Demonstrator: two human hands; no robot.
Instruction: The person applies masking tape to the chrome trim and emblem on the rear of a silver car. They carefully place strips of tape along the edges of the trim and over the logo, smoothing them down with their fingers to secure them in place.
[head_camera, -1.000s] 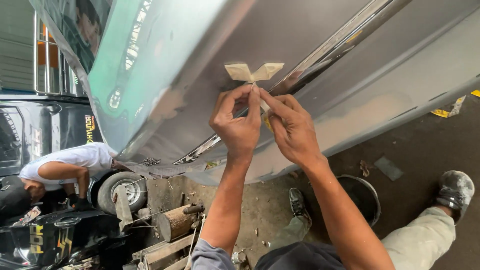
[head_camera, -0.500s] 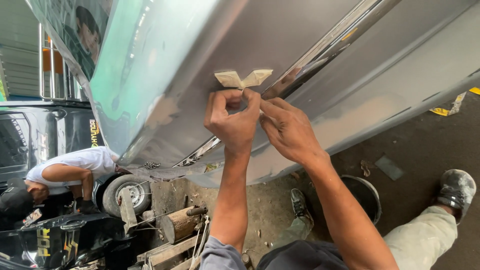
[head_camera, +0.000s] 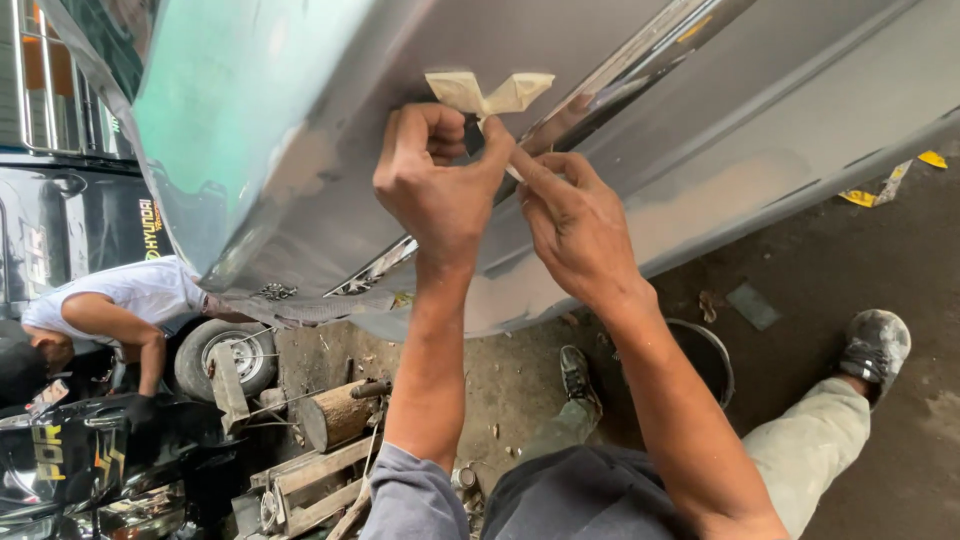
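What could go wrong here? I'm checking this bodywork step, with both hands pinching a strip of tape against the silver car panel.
1. The masking tape sits folded, its ends lifted off the panel; it may stick to itself or grip poorly.
2. The left hand and right hand crowd one spot, hiding the tape's lower end, so it could land crooked beside the chrome trim.
3. The bucket stands by the person's foot; a step could tip it.
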